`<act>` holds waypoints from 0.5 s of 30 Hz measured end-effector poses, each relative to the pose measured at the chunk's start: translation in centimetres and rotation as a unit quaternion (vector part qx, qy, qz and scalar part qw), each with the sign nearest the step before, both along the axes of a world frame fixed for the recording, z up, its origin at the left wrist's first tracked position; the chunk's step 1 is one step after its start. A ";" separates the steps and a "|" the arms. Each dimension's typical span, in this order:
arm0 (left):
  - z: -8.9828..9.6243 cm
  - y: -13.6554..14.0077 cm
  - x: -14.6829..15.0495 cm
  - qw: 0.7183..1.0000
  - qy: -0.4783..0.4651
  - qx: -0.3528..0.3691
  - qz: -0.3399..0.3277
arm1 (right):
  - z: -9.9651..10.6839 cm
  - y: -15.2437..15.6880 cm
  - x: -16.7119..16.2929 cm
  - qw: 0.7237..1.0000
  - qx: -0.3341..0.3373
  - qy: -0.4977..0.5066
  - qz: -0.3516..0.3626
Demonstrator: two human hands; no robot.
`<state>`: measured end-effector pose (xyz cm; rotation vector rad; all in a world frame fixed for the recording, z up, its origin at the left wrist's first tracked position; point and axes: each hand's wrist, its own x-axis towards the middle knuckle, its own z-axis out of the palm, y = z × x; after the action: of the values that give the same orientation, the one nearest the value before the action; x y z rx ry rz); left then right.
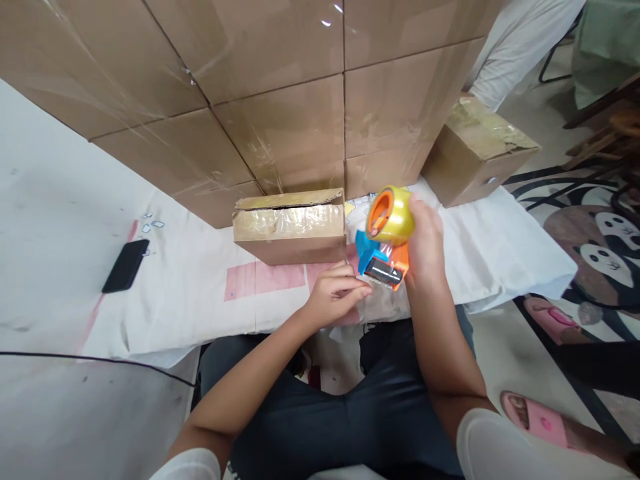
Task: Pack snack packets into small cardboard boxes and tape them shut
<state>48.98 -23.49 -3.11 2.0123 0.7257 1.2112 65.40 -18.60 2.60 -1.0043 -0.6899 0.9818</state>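
Our right hand (pixel 425 243) is clamped round the tape gun (pixel 384 250), held up just over the sheet (pixel 200 293), roll uppermost, blade end pointing down-left. Our left hand (pixel 336 293) sits at the blade end, fingertips pinched together on the tape's loose end. Small box (pixel 290 227) lies just left of the gun. Phone (pixel 126 265) lies well apart, far left.

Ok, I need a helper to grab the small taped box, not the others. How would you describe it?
Start at the wall of stacked cartons. The small box lies on the white cloth at its foot, left of the tape dispenser. It alone lies apart, its flap slightly open.
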 end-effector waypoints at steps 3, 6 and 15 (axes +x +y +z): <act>0.1 -0.4 0.3 0.995 -0.006 -0.101 0.001 | -0.2 0.1 0.5 0.994 0.064 -0.049 -0.068; 0.2 -0.5 0.4 0.985 -0.034 -0.172 -0.005 | -0.7 0.4 0.4 0.980 0.109 -0.101 -0.134; 1.0 -0.6 -0.1 0.982 -0.029 -0.182 -0.040 | -1.6 1.5 0.4 0.931 0.197 -0.204 -0.231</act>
<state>48.88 -24.08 -2.16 1.6816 0.7694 1.0036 65.83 -17.14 0.99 -0.9553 -0.8971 0.2036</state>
